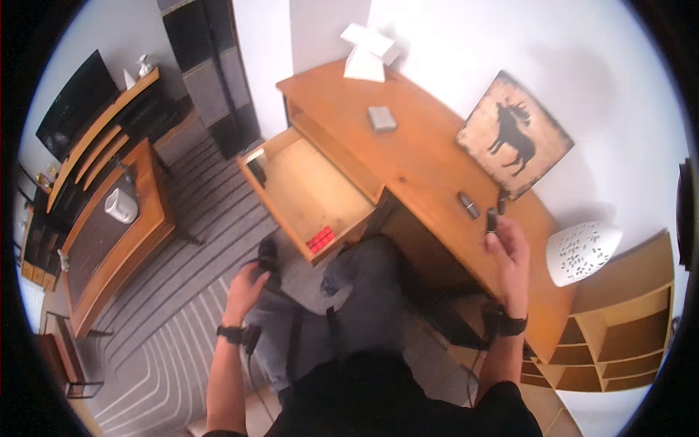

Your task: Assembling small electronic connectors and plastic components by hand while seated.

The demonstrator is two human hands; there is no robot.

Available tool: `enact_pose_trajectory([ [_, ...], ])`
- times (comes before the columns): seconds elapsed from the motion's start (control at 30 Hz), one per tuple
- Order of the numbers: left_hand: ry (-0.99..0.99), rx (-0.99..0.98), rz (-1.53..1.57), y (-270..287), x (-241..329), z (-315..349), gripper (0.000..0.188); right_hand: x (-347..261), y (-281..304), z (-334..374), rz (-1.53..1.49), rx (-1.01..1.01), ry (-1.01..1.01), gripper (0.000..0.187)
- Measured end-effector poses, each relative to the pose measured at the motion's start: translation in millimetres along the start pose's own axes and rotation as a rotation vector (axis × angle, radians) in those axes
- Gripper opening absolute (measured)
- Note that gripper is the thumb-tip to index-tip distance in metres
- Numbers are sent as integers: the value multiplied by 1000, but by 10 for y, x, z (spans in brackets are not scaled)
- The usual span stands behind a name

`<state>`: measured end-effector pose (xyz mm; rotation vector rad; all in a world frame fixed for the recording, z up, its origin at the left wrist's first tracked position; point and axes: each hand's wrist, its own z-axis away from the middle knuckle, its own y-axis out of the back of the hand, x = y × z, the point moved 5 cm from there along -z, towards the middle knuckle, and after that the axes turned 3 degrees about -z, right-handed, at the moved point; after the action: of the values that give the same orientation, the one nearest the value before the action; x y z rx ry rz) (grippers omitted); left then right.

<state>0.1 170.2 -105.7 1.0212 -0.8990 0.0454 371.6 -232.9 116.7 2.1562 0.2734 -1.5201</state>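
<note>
My right hand is raised over the wooden desk and pinches a small dark cylinder between thumb and fingers. Two more small dark cylinders, one lying flat and one close to the picture, rest on the desk just beyond it. My left hand hangs low by my left knee, fingers curled near a dark shoe; whether it holds anything I cannot tell. The desk drawer stands pulled out, with a small red object at its near corner and a dark object at its far end.
A framed moose picture leans on the wall at the desk's back. A grey box and a white paper stand sit farther along. A white perforated lamp tops a shelf unit. A coffee table stands on the striped rug.
</note>
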Motion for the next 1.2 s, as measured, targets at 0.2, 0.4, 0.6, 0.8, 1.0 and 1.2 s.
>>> enact_pose_trajectory([
  [0.2,-239,-435,861,-285,1522,366,50,372,-1902,514,-477,-515,-230,31],
  [0.4,-123,-354,1169,-554,1446,609,40,470,-2683,875,-566,-692,-359,22],
  [0.6,-84,-52,1174,-360,1309,671,30,428,-2744,968,-485,-748,-358,24],
  [0.8,-53,54,1251,144,987,592,22,490,-2589,983,-492,-716,-367,30],
  [1.0,-74,-211,893,-212,1296,906,32,419,-2547,1003,-655,-735,-392,29],
  [1.2,-442,-12,659,-151,1673,1036,39,358,-2500,1025,-518,-838,-258,23],
])
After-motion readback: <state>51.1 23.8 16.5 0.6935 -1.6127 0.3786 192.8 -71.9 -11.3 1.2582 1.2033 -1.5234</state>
